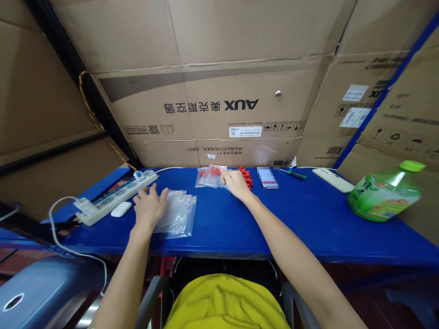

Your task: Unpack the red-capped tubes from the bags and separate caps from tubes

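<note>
My left hand (148, 206) lies flat, fingers spread, on the left edge of a stack of clear empty plastic bags (178, 214) on the blue table (308, 219). My right hand (234, 181) reaches to the back of the table. Its fingers are closed at the corner of a clear bag filled with small red parts (208, 176). A loose heap of the same red parts (246, 175) lies just right of that hand, partly hidden by it.
A white power strip (116, 197) with a plug and cable lies at the left, a small white oval object (121, 209) beside it. A phone (268, 178), a green-handled screwdriver (294, 173), a white remote (332, 179) and a green bottle (386, 192) lie to the right. Cardboard boxes (212, 105) wall the back.
</note>
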The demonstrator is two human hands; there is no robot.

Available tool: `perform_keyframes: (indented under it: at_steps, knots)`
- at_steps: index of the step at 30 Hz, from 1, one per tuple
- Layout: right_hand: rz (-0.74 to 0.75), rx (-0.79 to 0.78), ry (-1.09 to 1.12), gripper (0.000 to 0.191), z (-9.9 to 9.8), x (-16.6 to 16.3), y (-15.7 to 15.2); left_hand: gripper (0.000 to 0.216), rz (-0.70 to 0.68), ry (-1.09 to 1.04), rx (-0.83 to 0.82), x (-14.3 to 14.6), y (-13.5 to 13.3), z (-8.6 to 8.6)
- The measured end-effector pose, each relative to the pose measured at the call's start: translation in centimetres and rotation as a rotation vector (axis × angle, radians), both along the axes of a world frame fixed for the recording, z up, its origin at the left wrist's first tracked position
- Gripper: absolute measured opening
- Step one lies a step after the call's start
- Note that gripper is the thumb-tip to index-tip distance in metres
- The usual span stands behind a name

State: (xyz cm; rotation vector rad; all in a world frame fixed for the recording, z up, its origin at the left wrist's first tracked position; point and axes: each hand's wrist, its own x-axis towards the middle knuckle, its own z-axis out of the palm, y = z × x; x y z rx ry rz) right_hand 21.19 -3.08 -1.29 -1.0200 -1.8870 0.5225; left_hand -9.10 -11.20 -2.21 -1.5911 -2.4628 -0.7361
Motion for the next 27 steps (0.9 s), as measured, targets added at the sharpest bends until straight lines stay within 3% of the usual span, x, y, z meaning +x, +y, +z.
perform_keyframes:
  at_steps: [3,5,7,9,11,13,15,20,27]
  knots:
    - [-0.179,0.065,-0.03,0.062,0.0,0.2,0.0,0.065,-0.232,0.005,0.076,3.0,1.5,2.6]
    - [-0.308,0.093,-0.038,0.057,0.1,0.5,-0.1,0.053,-0.467,-0.064,0.034,6.0,3.7,4.3]
    - [-0.408,0.101,-0.039,0.054,0.1,0.8,-0.1,0.046,-0.553,-0.109,-0.046,9.1,6.7,5.4]
    - [-0.477,0.096,-0.034,0.053,0.1,1.2,0.0,0.047,-0.49,-0.113,-0.099,12.1,9.8,5.6]
    - [-0.52,0.086,-0.025,0.053,0.1,1.7,0.1,0.056,-0.305,-0.132,-0.177,14.2,12.4,5.0]
    - [-0.548,0.077,-0.015,0.053,0.1,2.0,0.3,0.061,-0.164,-0.168,-0.249,15.4,14.1,4.0]
    - [-0.557,0.071,-0.007,0.053,0.0,2.2,0.5,0.056,-0.121,-0.133,-0.247,15.7,15.1,2.9]
    - [-0.539,0.045,0.014,0.053,0.0,2.2,0.6,0.027,-0.155,-0.131,-0.146,14.6,15.5,2.0]
    - [-0.445,-0.014,0.12,0.036,-0.1,2.3,1.0,0.031,-0.379,-0.282,0.284,13.2,13.0,5.1]
